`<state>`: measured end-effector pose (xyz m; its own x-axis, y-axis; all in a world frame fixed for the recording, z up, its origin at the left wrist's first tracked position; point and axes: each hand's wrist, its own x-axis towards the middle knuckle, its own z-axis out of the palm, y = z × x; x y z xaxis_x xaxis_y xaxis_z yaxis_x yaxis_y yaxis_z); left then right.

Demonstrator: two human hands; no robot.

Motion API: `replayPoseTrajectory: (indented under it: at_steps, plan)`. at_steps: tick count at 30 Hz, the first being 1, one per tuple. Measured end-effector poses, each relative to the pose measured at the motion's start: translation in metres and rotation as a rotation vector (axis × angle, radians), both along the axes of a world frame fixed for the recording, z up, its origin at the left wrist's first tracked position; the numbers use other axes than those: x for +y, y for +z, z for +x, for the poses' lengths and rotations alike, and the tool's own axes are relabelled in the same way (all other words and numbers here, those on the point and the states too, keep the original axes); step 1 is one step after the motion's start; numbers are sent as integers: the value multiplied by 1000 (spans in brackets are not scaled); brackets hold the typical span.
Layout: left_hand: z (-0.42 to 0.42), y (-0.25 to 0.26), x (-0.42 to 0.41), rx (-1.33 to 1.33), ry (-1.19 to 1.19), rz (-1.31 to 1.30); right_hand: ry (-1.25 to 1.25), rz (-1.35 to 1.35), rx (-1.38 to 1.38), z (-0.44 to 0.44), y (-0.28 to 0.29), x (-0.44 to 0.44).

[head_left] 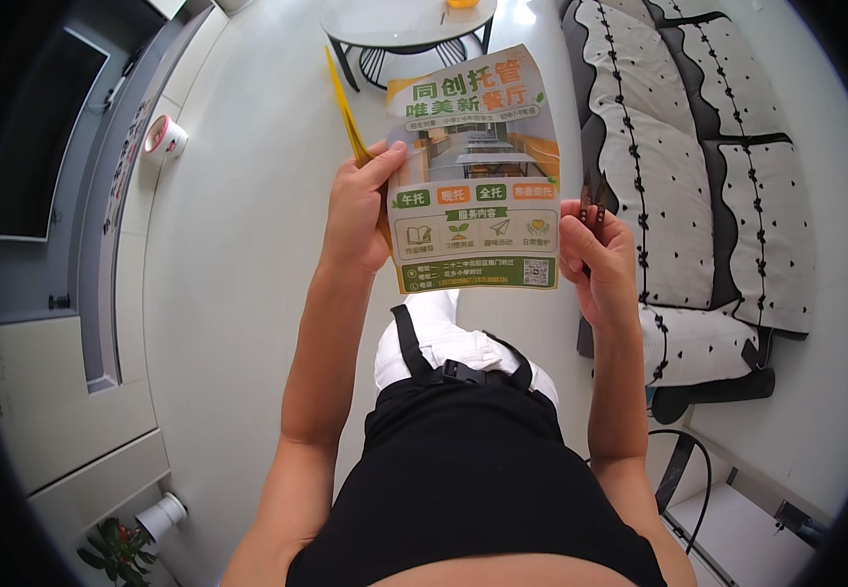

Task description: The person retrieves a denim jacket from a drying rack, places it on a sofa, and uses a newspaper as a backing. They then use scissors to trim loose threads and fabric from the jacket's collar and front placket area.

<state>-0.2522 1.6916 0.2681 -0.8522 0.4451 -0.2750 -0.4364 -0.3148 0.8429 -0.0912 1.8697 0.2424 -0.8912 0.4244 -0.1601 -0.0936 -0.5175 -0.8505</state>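
A printed flyer with writing, small drawings and a photo of tables faces me, upright before my body. My left hand grips its left edge, thumb on the front. The same hand also holds a yellow sheet, seen nearly edge-on behind the flyer; most of it is hidden. At the flyer's right edge, my right hand is closed around small dark thread snips, their two pointed blades upward and apart. Fingertips of that hand meet the flyer's edge; whether they pinch it is unclear.
A round table stands ahead on the pale floor. To the right is a sofa with white patterned covers. Along the left run a cabinet and a paper tub. A potted plant lies low left.
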Motion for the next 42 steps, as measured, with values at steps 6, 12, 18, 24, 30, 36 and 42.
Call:
replayPoseTrajectory:
  at_steps: [6, 12, 18, 24, 30, 36, 42]
  plan:
    - [-5, -13, -7, 39, -68, 11, -33, -9, -52, -6, -9, -10]
    - [-24, -7, 37, 34, -107, 38, -32, -57, -39, -33, -5, 25]
    - [-89, -1, 208, 468, 80, -289, -355, 238, 32, -125, -8, 192]
    - [-139, 21, 416, 315, -387, -21, -227, 651, 40, -202, 25, 351]
    - [-238, 54, 675, 28, -152, 121, 2, 875, 206, -321, 74, 597]
    - [-333, 54, 782, 122, -90, 17, -30, 630, 89, -392, 65, 718]
    - [-550, 70, 910, 227, 25, -117, -503, 651, 111, -607, 99, 881]
